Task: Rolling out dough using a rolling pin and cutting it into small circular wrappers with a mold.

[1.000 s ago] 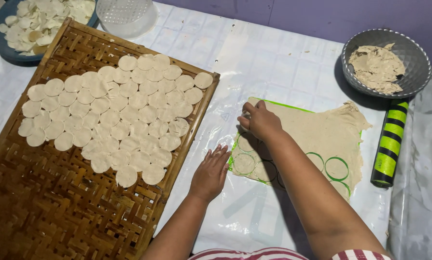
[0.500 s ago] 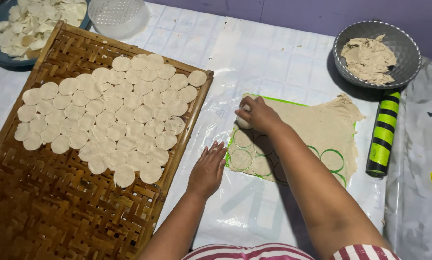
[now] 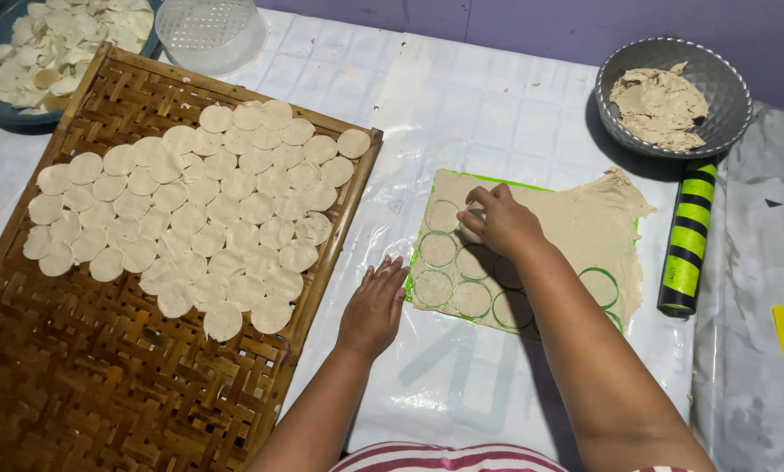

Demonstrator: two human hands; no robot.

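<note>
Right now the right hand (image 3: 501, 223) presses down on the rolled dough sheet (image 3: 575, 236), fingers curled around something I can't make out. Just left of it, the left hand (image 3: 374, 306) lies flat, fingers spread, between the sheet and the woven tray (image 3: 103, 385) of dough rounds (image 3: 191, 210).

Light: bright, even, from overhead
Shadows: soft, beneath the right hand (image 3: 501, 223) fingers and right of the grey bowl (image 3: 674, 96)
Glare: mild sheen on the white table cover (image 3: 488, 105) beyond the fingers
Focus: sharp throughout
</note>
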